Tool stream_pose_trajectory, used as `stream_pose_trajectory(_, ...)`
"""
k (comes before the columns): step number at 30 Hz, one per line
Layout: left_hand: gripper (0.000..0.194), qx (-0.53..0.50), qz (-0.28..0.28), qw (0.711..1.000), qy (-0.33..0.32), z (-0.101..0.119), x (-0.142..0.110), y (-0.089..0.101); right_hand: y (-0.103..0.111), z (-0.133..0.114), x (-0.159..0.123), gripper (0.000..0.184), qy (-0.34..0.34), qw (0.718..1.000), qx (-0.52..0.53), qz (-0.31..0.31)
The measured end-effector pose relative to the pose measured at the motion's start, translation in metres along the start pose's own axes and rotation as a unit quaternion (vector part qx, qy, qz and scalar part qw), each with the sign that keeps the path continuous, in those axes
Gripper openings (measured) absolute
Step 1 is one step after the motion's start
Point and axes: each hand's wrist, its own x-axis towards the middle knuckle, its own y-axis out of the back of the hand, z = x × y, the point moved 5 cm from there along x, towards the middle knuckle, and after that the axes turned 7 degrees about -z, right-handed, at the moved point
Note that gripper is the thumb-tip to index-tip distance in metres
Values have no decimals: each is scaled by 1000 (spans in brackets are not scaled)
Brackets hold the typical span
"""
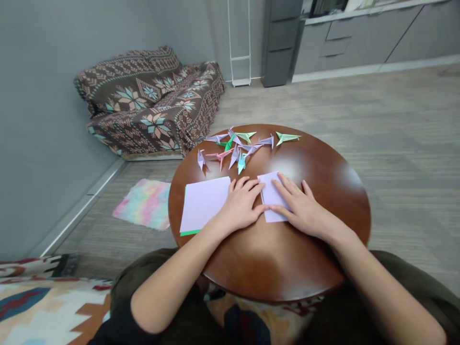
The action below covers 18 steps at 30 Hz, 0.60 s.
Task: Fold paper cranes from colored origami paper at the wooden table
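A folded sheet of lilac paper lies flat on the round brown table. My right hand rests on its right part, fingers stretched out and spread. At the paper's left edge, my left hand lies with its fingers extended, fingertips and thumb touching that edge. Left of this hand is a stack of square paper, lilac on top with a green sheet showing below; the hand and wrist cover its right side.
Several folded paper cranes in lilac, green, pink and blue are grouped at the table's far side. A light green crane sits to their right. Beyond stand a cloth-covered sofa and grey cabinets. A pastel rug lies left.
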Motion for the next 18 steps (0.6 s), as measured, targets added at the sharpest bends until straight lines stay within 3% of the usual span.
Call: stream_pose_trajectory(18, 62, -4, 1, 1000, 2, -1, 0, -3, 0, -12, 1, 84, -9, 1000, 11, 0)
